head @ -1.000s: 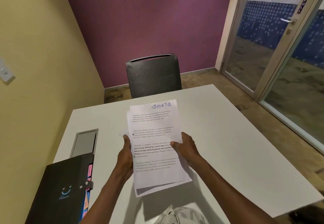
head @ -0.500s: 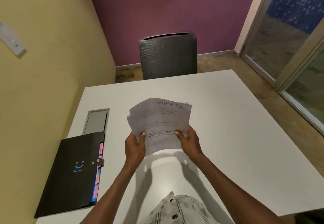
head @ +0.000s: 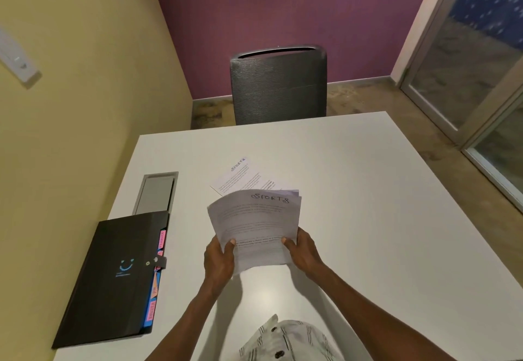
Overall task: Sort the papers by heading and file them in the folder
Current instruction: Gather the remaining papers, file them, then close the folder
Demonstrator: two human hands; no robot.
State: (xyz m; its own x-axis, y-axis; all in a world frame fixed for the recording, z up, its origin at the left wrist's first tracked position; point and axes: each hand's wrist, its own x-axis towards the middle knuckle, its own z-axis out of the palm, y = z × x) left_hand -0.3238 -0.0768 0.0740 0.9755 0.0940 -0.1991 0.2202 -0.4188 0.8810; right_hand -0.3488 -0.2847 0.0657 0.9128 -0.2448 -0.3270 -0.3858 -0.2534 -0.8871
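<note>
- White sheet (head: 245, 175) headed SPORTS lies flat on the table (head: 368, 205), just beyond the stack (head: 256, 226)
- Left hand (head: 219, 259) and right hand (head: 304, 253) each pinch the stack's near edge
- Folder (head: 113, 275) lies closed, near left
- Risk: the fanned, drooping sheets may slip, since only the near edge is gripped

A white worktop (head: 368, 191) fills the small room. Behind it stands 1 grey chair (head: 278, 86) against a purple wall (head: 283, 7). A yellow wall (head: 85, 77) runs left, glass doors (head: 475, 72) right, over a mottled brown floor (head: 373, 97).
</note>
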